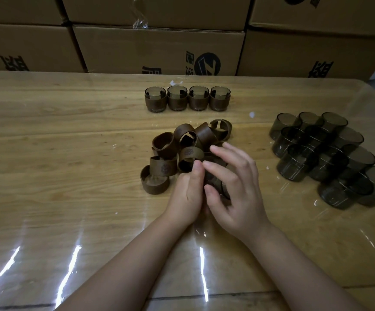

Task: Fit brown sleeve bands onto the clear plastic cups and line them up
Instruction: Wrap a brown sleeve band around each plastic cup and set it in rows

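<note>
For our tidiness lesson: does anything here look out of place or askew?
The loose brown sleeve bands lie in a jumbled heap, several tipped on edge; the four sleeved clear plastic cups stand in line.

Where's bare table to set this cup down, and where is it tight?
Free: right of the sleeved row, before the bare cups; also the wide table left of that row. Crowded: the band pile, against the left hand and right hand gripping the cup.

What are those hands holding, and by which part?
Left hand and right hand curl round the sides of one dark, smoky plastic cup, mostly hidden between them.
</note>
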`<action>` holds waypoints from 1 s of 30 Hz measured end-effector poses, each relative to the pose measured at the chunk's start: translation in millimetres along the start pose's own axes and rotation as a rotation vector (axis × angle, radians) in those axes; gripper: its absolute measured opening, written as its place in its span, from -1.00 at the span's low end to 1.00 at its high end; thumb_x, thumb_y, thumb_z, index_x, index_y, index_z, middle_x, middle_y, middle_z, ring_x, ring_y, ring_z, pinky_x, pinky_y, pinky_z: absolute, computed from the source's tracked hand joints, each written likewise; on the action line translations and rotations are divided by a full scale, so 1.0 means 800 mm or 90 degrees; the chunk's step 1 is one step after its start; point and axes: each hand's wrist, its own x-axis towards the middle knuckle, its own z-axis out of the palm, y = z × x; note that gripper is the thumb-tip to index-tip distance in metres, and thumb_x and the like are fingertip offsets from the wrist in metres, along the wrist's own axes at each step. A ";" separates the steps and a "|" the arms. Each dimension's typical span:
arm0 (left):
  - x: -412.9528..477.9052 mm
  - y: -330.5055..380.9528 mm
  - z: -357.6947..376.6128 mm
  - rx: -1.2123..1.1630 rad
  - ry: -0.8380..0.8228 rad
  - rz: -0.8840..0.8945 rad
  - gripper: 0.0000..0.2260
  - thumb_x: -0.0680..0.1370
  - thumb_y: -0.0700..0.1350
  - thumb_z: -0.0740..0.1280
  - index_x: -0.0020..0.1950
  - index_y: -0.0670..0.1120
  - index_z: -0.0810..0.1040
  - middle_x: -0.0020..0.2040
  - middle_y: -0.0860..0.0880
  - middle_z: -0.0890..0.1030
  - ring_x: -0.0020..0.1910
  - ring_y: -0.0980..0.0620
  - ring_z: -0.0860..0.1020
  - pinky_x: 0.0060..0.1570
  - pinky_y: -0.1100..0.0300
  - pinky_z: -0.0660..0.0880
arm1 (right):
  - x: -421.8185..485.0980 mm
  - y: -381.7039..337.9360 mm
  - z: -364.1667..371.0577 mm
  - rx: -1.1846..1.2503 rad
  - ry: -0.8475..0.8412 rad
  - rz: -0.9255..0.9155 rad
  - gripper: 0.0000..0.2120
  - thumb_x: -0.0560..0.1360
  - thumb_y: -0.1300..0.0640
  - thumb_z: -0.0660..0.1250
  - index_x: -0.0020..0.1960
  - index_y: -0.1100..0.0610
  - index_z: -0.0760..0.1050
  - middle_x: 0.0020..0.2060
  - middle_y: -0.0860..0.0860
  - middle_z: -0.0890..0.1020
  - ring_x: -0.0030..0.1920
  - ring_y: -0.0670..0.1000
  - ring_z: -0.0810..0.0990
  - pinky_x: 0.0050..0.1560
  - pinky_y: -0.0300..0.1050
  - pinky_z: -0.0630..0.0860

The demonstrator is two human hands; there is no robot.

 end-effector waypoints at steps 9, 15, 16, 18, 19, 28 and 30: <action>-0.009 0.019 0.002 0.314 0.019 0.087 -0.40 0.55 0.21 -0.13 -0.09 -0.13 0.59 -0.31 -0.13 0.65 -0.28 -0.21 0.62 -0.23 -0.07 0.53 | -0.003 -0.002 -0.002 0.110 0.043 0.375 -0.68 0.56 -0.06 0.09 0.29 -0.07 0.32 0.18 -0.04 0.48 0.19 -0.27 0.43 0.17 -0.41 0.34; -0.013 0.031 0.011 0.504 -0.013 0.230 -0.46 0.58 0.10 0.05 0.47 -0.14 0.37 -0.07 -0.08 0.65 -0.14 -0.05 0.60 -0.36 0.17 0.46 | 0.009 0.010 -0.014 0.380 0.233 0.707 -0.68 0.63 -0.11 0.01 0.12 -0.07 0.51 0.03 0.00 0.63 0.03 -0.09 0.62 -0.04 -0.19 0.56; -0.012 0.031 0.011 0.492 -0.024 0.222 -0.44 0.57 0.13 0.04 0.51 -0.11 0.31 -0.01 -0.06 0.61 -0.07 -0.01 0.56 -0.30 0.18 0.43 | 0.011 0.011 -0.015 0.471 0.268 0.757 -0.67 0.65 -0.07 0.02 0.09 -0.02 0.54 0.00 0.05 0.67 0.02 -0.02 0.66 -0.08 -0.16 0.59; -0.011 0.028 0.011 0.441 -0.050 0.202 -0.40 0.56 0.18 0.03 0.55 -0.08 0.20 0.08 -0.04 0.51 0.02 0.04 0.47 -0.16 0.20 0.40 | 0.013 0.010 -0.013 0.621 0.308 0.841 -0.67 0.65 -0.03 0.06 0.01 0.07 0.57 -0.09 0.08 0.72 -0.05 0.02 0.70 -0.08 -0.11 0.62; -0.011 0.026 0.011 0.411 -0.055 0.193 -0.37 0.55 0.20 0.06 0.56 -0.08 0.18 0.09 -0.03 0.47 0.03 0.05 0.46 -0.12 0.19 0.41 | 0.013 0.010 -0.011 0.670 0.306 0.871 -0.64 0.64 -0.03 0.07 -0.01 0.11 0.58 -0.09 0.11 0.72 -0.06 0.04 0.71 -0.03 -0.05 0.61; -0.006 0.020 0.004 0.204 0.042 0.153 -0.37 0.32 0.26 0.37 0.27 -0.07 0.49 0.05 0.12 0.33 0.07 0.35 0.39 0.05 0.43 0.40 | 0.003 0.015 0.000 0.533 0.091 0.799 -0.57 0.64 0.03 0.15 -0.26 -0.12 0.70 -0.27 -0.09 0.71 -0.21 -0.17 0.68 -0.23 -0.30 0.55; -0.005 0.022 0.004 0.193 0.048 0.166 -0.44 0.32 0.23 0.40 0.16 -0.11 0.54 0.02 0.06 0.38 0.04 0.33 0.41 0.01 0.46 0.38 | 0.000 0.021 -0.005 0.416 0.038 0.706 -0.59 0.65 0.08 0.16 -0.24 -0.07 0.68 -0.29 -0.16 0.69 -0.22 -0.20 0.64 -0.19 -0.36 0.50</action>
